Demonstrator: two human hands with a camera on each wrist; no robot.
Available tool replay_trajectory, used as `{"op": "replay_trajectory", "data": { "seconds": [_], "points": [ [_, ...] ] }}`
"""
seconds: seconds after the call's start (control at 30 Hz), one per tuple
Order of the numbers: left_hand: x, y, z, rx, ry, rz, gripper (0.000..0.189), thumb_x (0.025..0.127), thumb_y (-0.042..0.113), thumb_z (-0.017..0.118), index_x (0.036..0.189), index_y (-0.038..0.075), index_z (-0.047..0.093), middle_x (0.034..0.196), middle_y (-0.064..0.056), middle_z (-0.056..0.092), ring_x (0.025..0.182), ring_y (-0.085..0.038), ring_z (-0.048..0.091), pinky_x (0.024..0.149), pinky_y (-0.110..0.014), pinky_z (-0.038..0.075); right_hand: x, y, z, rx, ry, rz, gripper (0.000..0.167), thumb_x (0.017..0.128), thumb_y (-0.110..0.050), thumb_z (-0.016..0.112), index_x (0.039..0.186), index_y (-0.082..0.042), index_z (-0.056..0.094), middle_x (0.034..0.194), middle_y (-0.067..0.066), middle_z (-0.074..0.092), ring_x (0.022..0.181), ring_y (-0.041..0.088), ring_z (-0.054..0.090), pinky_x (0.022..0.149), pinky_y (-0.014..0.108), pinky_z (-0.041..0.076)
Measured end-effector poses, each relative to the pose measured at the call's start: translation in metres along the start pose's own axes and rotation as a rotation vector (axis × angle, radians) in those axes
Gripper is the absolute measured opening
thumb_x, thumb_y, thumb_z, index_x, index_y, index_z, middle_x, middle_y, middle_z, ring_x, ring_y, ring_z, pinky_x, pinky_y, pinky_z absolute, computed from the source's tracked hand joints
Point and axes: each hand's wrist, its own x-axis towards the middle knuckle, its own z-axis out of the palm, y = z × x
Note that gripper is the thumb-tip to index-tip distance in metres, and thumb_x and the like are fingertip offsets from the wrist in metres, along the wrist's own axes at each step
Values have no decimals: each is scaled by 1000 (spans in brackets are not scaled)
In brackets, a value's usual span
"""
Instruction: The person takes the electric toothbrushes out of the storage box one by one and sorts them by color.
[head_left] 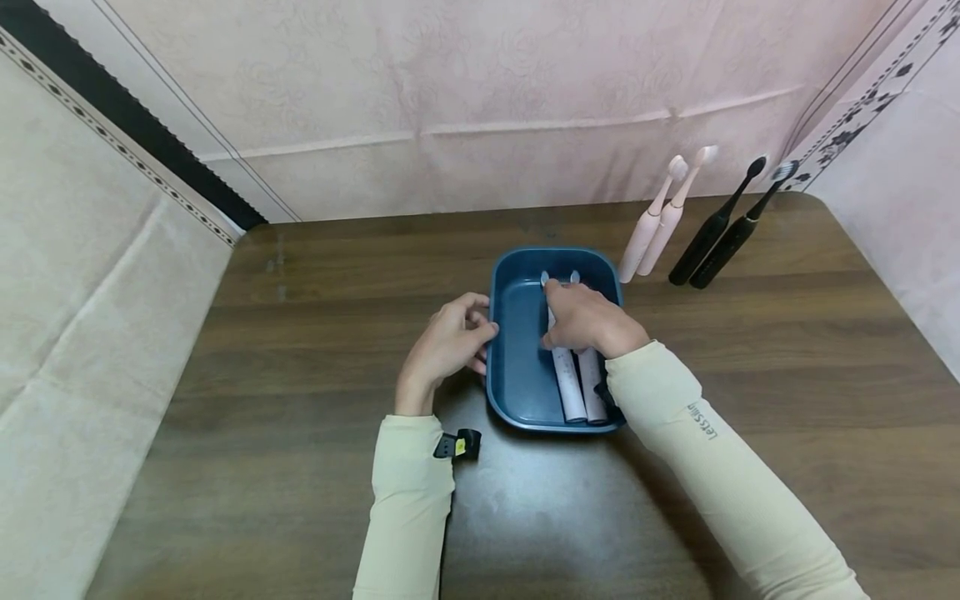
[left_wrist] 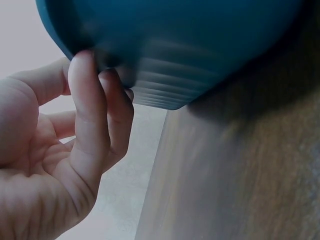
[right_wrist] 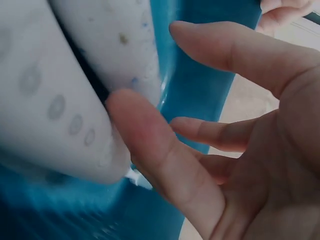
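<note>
Two white electric toothbrushes lie side by side along the right half of a blue tray (head_left: 519, 367), heads toward its far end. One toothbrush (head_left: 569, 388) is nearer the middle; the other toothbrush (head_left: 592, 387) lies by the right wall. Over them is my right hand (head_left: 588, 319), hiding their middles. In the right wrist view its fingers are spread, one fingertip (right_wrist: 127, 105) right at the toothbrushes' narrow ends. My left hand (head_left: 452, 337) is at the tray's left side, bent fingers (left_wrist: 86, 85) touching the outer wall under the rim.
Beyond the tray's far right corner, a pair of pink electric toothbrushes (head_left: 641, 242) and a pair of black ones (head_left: 712, 246) lie slanted on the brown wooden table (head_left: 322, 333). Light patterned cloth (head_left: 450, 100) hangs behind the table's far edge.
</note>
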Motion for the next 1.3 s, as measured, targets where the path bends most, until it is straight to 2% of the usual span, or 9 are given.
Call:
{"op": "replay_trajectory", "data": {
  "seconds": [0.17,0.23,0.37,0.47,0.83,1.17,1.3],
  "points": [
    [-1,2,0,-1,2,0,42,102,7,58,142,-1,48,103,-17,60,62,-24,67,58,-36,62,1,-2,4,23,-61,17,60,91,-14,76,140,6,45,119,23,56,77,27,68,60,30,60],
    [0,2,0,1,2,3,43,102,7,58,143,-1,48,103,-17,60,61,-24,67,58,-36,62,1,-2,5,30,-73,25,65,92,-14,75,144,6,42,127,24,53,85,29,67,59,29,60],
    [0,3,0,3,1,7,43,102,7,58,143,0,48,103,-17,60,61,-24,67,58,-35,62,2,-2,6,68,-107,41,84,93,-12,74,157,3,22,148,26,38,104,37,62,58,29,61],
    [0,3,-1,6,0,8,43,102,8,58,143,0,48,104,-17,60,61,-24,67,59,-35,62,2,-1,6,89,-130,47,90,94,-11,72,160,1,12,154,26,32,109,38,60,58,29,61],
    [1,2,0,7,1,6,42,102,8,58,142,0,48,104,-17,60,61,-23,67,59,-35,62,2,3,5,147,-156,24,88,97,-8,67,160,-1,7,152,25,33,101,34,63,59,31,61],
    [0,1,0,4,-8,5,43,102,7,57,143,-1,47,105,-17,60,61,-23,66,58,-36,62,3,6,3,218,-133,-37,84,98,-5,64,161,-6,7,144,25,36,102,36,62,61,34,62],
    [0,-1,0,9,-8,-4,43,103,9,57,144,0,46,106,-17,59,62,-23,67,59,-36,62,1,6,1,220,-95,-73,82,97,-5,65,159,-5,11,138,24,40,99,37,63,59,35,62]
  ]
}}
